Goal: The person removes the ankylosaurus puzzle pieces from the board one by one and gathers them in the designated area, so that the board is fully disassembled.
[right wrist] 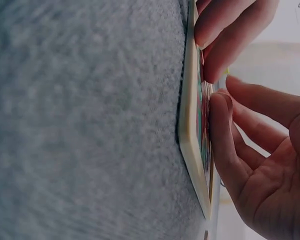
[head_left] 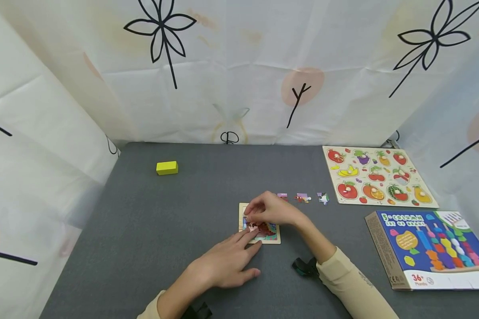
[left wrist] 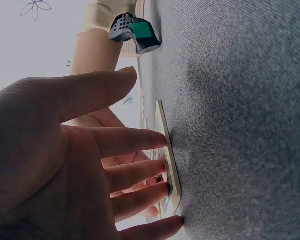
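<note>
A small jigsaw puzzle in a pale wooden tray [head_left: 271, 242] lies on the grey table, its colourful picture partly covered by both hands. My left hand [head_left: 226, 262] reaches in from the near left with fingers extended, and the fingertips rest on the tray's near left part. Over the tray's upper part is my right hand [head_left: 274, 209], fingers bent down. In the right wrist view its thumb [right wrist: 262, 102] and forefinger nearly meet at the puzzle surface; whether a piece is between them is hidden. Puzzle pieces [head_left: 303, 198] lie in a row beyond the right hand.
A fruit puzzle board [head_left: 367, 201] lies at the back right. Nearer on the right is a blue boxed toy set [head_left: 435, 248]. A yellow block [head_left: 167, 168] sits at the back left. White printed cloth [head_left: 239, 66] hangs behind the table [head_left: 143, 212].
</note>
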The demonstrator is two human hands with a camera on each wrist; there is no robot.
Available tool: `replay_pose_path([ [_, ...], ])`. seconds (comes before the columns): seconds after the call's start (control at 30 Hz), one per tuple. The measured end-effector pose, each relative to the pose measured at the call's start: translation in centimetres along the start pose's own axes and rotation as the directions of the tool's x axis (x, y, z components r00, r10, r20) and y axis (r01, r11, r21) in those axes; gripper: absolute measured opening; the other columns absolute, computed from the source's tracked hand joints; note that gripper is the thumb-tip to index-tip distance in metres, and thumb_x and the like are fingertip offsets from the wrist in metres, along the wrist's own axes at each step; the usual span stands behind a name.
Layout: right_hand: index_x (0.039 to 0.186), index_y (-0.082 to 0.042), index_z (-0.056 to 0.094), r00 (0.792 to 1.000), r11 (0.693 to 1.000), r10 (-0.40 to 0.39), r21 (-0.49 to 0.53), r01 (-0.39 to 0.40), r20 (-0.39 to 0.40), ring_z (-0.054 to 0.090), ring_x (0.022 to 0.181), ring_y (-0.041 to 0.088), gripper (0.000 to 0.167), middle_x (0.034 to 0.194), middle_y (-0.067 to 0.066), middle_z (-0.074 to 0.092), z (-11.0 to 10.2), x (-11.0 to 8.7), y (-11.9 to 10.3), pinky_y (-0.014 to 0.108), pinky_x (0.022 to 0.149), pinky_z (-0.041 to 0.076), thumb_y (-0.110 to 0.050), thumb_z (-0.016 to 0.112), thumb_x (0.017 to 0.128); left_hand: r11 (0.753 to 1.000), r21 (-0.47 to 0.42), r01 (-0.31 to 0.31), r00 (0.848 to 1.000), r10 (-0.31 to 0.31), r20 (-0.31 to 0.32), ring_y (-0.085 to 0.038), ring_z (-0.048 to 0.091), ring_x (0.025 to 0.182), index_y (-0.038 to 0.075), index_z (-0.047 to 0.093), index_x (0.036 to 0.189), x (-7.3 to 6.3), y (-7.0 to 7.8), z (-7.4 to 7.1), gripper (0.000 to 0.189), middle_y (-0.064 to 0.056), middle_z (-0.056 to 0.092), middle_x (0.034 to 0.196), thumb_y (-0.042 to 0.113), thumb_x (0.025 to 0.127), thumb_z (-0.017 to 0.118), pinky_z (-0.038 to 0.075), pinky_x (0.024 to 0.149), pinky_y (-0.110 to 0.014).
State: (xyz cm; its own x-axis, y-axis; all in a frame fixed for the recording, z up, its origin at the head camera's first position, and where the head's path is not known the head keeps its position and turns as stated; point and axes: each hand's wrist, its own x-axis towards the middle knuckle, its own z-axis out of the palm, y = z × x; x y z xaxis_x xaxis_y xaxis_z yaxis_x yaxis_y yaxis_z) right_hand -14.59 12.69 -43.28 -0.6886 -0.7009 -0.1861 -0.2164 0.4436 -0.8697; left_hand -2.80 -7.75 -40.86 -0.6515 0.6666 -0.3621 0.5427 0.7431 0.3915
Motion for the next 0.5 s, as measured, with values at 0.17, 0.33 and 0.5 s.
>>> replay_pose_path([
  [0.17, 0.105, 0.002, 0.081, 1.000, 0.999, 0.026, -0.032, -0.026, -0.003, 0.072, 0.064, 0.012, 0.012, 0.087, 0.014, 0.083, 0.29, 0.29, -0.41, 0.026, 0.060, 0.058, -0.008, 0.077, 0.099, 1.000, 0.016, -0.007, 1.000, 0.007, -0.008, -0.025, 0.025, 0.170, 0.016, 0.047, 0.165, -0.03, -0.04, 0.04, 0.068, -0.004, 0.025, 0.182, 0.052, 0.109, 0.060, 0.035, 0.133, -0.047],
  [0.33, 0.100, 0.000, 0.081, 0.999, 0.998, 0.038, -0.057, -0.039, -0.007, 0.071, 0.066, 0.010, 0.008, 0.084, 0.011, 0.081, 0.61, 0.50, -0.50, 0.023, 0.061, 0.056, -0.006, 0.077, 0.097, 0.999, 0.041, -0.013, 0.999, 0.014, -0.031, -0.026, 0.028, 0.169, 0.015, 0.049, 0.164, -0.10, 0.03, 0.16, 0.067, -0.005, 0.028, 0.181, 0.051, 0.109, 0.061, 0.036, 0.133, -0.046],
  [0.5, 0.100, -0.001, 0.080, 1.000, 0.997, 0.020, -0.075, -0.022, -0.017, 0.069, 0.066, 0.009, 0.007, 0.082, 0.010, 0.079, 0.62, 0.33, -0.59, 0.022, 0.062, 0.056, -0.006, 0.076, 0.098, 0.999, 0.043, -0.014, 0.999, 0.016, -0.043, -0.025, 0.029, 0.169, 0.015, 0.049, 0.164, -0.09, 0.03, 0.16, 0.066, -0.005, 0.029, 0.181, 0.050, 0.109, 0.061, 0.037, 0.132, -0.046],
])
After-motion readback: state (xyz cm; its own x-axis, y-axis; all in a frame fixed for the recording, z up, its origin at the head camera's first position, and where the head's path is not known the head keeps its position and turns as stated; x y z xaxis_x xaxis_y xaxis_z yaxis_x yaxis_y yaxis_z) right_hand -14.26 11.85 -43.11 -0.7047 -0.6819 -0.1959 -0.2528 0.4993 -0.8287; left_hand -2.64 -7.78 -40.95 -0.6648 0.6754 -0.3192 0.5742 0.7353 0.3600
